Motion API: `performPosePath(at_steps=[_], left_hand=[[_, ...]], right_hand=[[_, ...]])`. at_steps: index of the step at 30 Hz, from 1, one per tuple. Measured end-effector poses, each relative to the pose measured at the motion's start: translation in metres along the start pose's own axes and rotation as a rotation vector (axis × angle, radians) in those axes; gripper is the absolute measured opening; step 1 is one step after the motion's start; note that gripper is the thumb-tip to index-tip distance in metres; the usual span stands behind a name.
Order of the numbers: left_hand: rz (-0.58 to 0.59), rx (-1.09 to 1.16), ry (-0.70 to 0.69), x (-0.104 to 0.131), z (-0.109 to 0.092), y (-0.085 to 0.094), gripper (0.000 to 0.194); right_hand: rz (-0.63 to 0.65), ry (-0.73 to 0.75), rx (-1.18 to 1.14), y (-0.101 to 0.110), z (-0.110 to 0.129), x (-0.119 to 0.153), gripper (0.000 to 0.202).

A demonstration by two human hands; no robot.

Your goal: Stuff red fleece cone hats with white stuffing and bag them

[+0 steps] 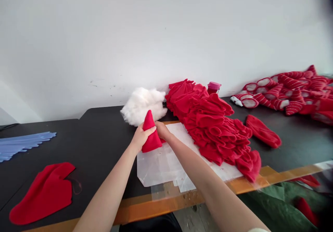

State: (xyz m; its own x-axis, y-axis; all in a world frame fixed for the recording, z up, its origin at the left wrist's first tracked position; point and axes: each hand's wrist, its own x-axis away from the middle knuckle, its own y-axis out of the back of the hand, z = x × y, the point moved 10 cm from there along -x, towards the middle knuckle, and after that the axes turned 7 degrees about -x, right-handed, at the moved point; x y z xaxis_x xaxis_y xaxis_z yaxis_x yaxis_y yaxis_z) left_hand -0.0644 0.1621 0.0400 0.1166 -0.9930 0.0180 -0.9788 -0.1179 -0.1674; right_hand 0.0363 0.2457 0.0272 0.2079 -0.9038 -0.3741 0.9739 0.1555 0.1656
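**Left hand pinching red cone**

The right hand is sitting at its right edge, grip hidden. White stuffing is lying just beyond them; rightward, a red cloth heap is looking unfilled, while striped cones farther right are looking filled.

Both bare forearms reach forward and converge, the left hand gripping with thumb extended, the right hand just beside, fingers hidden.
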Motion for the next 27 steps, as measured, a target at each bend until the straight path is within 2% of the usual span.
performPosePath(at_steps=[3, 7, 11, 14, 16, 18, 20, 22, 24, 27], left_hand=[[0.055, -0.051, 0.072, -0.035, 0.021, -0.005, 0.028], [-0.010, -0.052, -0.025, -0.056, 0.031, -0.003, 0.030], [-0.133, -0.199, -0.145, -0.056, 0.018, -0.004, 0.030], [-0.255, -0.250, -0.165, -0.050, 0.007, 0.008, 0.028], [-0.300, -0.137, -0.127, -0.041, 0.008, 0.021, 0.028], [-0.276, 0.071, -0.059, -0.030, 0.013, 0.031, 0.027], [-0.186, 0.310, 0.054, -0.016, 0.021, 0.030, 0.027], [-0.089, 0.493, 0.178, 0.000, 0.030, 0.019, 0.034], [-0.030, 0.587, 0.256, 0.016, 0.037, 0.005, 0.041], [0.001, 0.639, 0.278, 0.035, 0.046, -0.014, 0.038]], right_hand=[[0.046, -0.082, -0.076, 0.006, -0.010, 0.002, 0.010], [0.016, -0.169, -0.223, 0.021, -0.013, 0.004, 0.006], [-0.163, -0.221, -0.395, 0.047, -0.009, 0.002, 0.020], [-0.339, -0.198, -0.488, 0.083, 0.001, 0.009, 0.026], [-0.437, -0.164, -0.549, 0.111, 0.010, 0.028, 0.031], [-0.419, -0.174, -0.518, 0.128, 0.017, 0.057, 0.036], [-0.264, -0.249, -0.374, 0.123, 0.021, 0.090, 0.037], [-0.111, -0.256, -0.280, 0.102, 0.029, 0.119, 0.035], [-0.081, -0.090, -0.177, 0.081, 0.052, 0.136, 0.029], [-0.161, 0.289, 0.131, 0.042, 0.094, 0.146, 0.020]])
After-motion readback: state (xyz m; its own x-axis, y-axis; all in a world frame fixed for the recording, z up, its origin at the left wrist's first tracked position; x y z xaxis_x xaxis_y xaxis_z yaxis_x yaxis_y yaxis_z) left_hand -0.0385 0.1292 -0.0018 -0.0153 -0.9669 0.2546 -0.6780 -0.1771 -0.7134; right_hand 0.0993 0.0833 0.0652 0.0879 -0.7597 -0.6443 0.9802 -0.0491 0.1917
